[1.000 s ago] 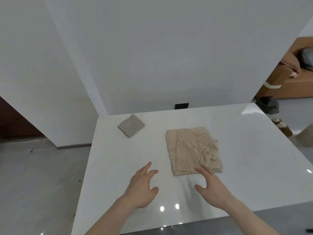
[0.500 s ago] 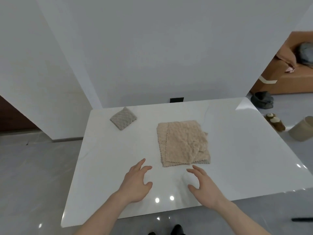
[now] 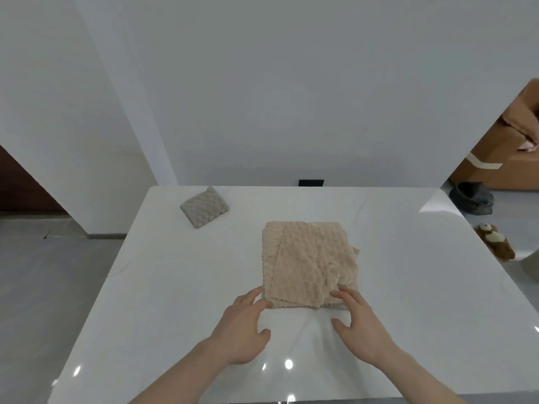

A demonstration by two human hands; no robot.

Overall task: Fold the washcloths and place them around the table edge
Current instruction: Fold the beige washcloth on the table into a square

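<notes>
Washcloths (image 3: 309, 262) lie stacked mid-table (image 3: 175, 287); left hand (image 3: 243, 330) and right hand (image 3: 360, 328), fingers spread and relaxed, touch the near edge. Folded grey washcloth (image 3: 204, 207) sits far-left.

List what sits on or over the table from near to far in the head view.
left hand and right hand nearest, side by side → beige washcloths, fingertips at their near edge → folded grey washcloth near the far left corner.

A shiny white desk (image 3: 175, 287) holds a small folded grey cloth (image 3: 204, 209) near its far left corner and a pile of flat tan cloths (image 3: 309, 263) in the middle.
</notes>
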